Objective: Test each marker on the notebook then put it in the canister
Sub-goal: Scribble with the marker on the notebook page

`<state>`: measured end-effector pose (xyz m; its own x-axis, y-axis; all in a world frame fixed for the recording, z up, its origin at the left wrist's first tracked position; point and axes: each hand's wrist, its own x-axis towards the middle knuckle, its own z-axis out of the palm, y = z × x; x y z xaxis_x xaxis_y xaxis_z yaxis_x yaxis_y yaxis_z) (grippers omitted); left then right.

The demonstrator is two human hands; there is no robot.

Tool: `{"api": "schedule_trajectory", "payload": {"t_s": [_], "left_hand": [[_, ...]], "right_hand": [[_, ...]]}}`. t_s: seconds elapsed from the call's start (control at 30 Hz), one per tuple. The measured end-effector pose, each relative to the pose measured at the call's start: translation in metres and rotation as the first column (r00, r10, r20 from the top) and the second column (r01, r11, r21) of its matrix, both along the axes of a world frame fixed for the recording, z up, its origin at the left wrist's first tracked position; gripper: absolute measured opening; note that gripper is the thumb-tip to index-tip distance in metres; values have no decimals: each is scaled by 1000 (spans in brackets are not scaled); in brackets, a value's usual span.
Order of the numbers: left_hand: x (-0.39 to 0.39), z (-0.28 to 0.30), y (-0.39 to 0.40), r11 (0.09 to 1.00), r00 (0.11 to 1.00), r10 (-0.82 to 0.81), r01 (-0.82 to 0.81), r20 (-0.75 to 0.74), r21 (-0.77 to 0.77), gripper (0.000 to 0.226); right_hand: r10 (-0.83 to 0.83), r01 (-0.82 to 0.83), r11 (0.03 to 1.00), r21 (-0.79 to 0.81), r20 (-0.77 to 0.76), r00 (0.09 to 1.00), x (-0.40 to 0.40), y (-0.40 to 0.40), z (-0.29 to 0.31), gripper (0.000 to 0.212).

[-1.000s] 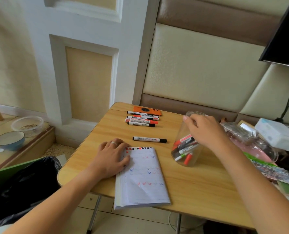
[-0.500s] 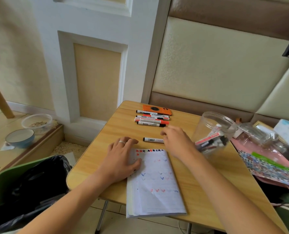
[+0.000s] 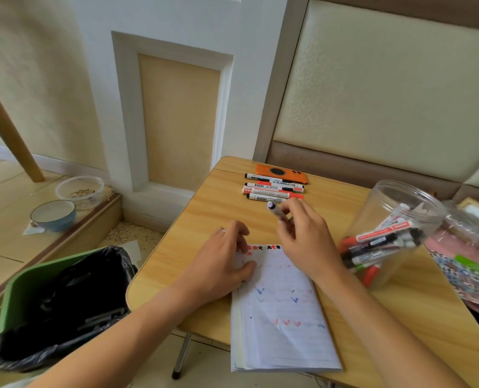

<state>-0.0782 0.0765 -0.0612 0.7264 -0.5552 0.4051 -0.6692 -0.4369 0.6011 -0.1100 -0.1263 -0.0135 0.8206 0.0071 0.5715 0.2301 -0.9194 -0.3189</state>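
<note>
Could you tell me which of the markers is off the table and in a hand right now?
The marker pinched in the right hand; the row of markers lies on the table.

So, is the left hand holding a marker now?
No, the left hand lies flat on the notebook; the right hand holds the marker.

An orange phone (image 3: 281,173) is laid at the table's (image 3: 193,219) far edge. A green bin w/ black liner (image 3: 56,298) is seen left; a blue bowl (image 3: 53,215) & clear tub (image 3: 80,189) are set on the floor.
</note>
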Motion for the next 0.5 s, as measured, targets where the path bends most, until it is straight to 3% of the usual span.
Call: {"api": "schedule_trajectory", "payload": {"t_s": [0.1, 0.2, 0.3, 0.4, 0.5], "left_hand": [[2, -3, -1, 999, 999, 12, -14, -50, -34, 55], [6, -2, -2, 999, 1000, 26, -26, -2, -34, 28], [7, -1, -2, 999, 1000, 28, -28, 4, -43, 10], [6, 1, -1, 1000, 999, 7, -7, -39, 5, 18], [6, 0, -1, 999, 1000, 2, -2, -1, 49, 19]], "right_hand": [[143, -116, 932, 343, -54, 988, -16, 21, 3, 10], [235, -99, 755, 648, -127, 964, -22, 32, -1, 13], [215, -38, 603, 797, -117, 969, -21, 29, -4, 15], [186, 48, 421, 906, -137, 973, -23, 26, 0, 20], [184, 108, 326, 939, -175, 967, -22, 27, -1, 25]]}}
